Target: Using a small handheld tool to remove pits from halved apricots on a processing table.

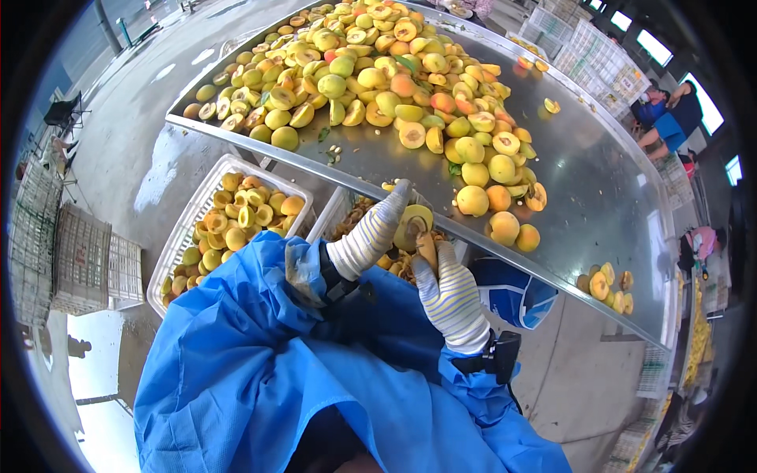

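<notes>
My left hand, in a striped knit glove, grips a yellow peach half by its side, just in front of the metal table's edge. The cut face with its hollow is turned up toward me. My right hand, gloved the same way, is closed around a small tool with a tan handle; its tip meets the peach half and cannot be made out. Below my hands, a white crate with brownish scraps and some fruit is partly hidden by my arms.
A metal table carries a large heap of whole and halved peaches, with a smaller group at its right corner. At left stands a white crate of peach halves. A blue-and-white container sits beneath the table edge. People and stacked crates are farther off.
</notes>
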The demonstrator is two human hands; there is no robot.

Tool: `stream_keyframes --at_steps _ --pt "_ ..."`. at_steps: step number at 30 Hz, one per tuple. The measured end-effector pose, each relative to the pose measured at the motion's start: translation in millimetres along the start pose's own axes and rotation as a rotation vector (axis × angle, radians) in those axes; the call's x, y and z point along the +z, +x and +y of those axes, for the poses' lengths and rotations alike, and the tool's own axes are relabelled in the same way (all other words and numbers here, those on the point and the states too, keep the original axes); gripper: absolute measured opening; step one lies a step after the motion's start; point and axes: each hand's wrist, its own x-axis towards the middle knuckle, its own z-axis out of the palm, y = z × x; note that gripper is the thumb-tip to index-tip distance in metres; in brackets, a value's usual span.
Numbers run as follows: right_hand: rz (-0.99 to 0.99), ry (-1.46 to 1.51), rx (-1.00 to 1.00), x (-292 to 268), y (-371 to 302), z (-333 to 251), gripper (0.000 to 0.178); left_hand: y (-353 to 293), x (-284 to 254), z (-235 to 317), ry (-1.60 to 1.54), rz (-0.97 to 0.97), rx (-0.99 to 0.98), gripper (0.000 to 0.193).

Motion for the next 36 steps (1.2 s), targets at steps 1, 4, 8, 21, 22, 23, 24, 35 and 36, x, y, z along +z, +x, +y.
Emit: stream_keyframes --at_steps 1,4,8,21,22,23,24,35,36 --pt "-0.015 -0.055 -0.015 -1.3 -0.4 -2.8 0.037 -0.6 2.7 0.9 0.078 0.022 -0.024 0.080" --pt "-0.002 -0.117 -0.050 -1.8 -0.1 -5.4 0.033 7.5 0.2 -11.7 0.030 -0.013 0.011 0.083" --pt "-0.072 -0.289 -0.019 -2.8 -0.2 -7.8 0.029 10.3 -8.1 -13.6 0.062 0.011 -0.037 0.086" --pt "0.009 -0.172 -0.009 20.6 -11.6 29.0 0.035 11.2 -19.8 -17.1 0.159 -0.154 0.037 0.068" --pt "-0.055 0.184 0.207 16.4 -8.3 25.1 0.037 8.6 -17.1 -16.2 0.034 -0.131 0.125 0.064" --pt "-0.119 0.542 0.419 12.4 -5.5 20.7 0.040 5.5 -20.2 -11.7 0.047 -0.193 -0.025 0.060" --pt "-0.115 0.540 0.417 8.7 -3.6 15.2 0.040 4.6 -6.1 -22.5 -0.005 -0.174 0.180 0.060" --pt "-0.294 0.616 0.474 1.4 1.5 6.7 0.046 15.2 -11.1 -23.8 -0.019 -0.078 0.034 0.067" --pt "-0.401 0.975 0.685 -8.3 6.8 -4.6 0.044 13.7 -8.0 -25.9 0.031 -0.061 0.230 0.066"
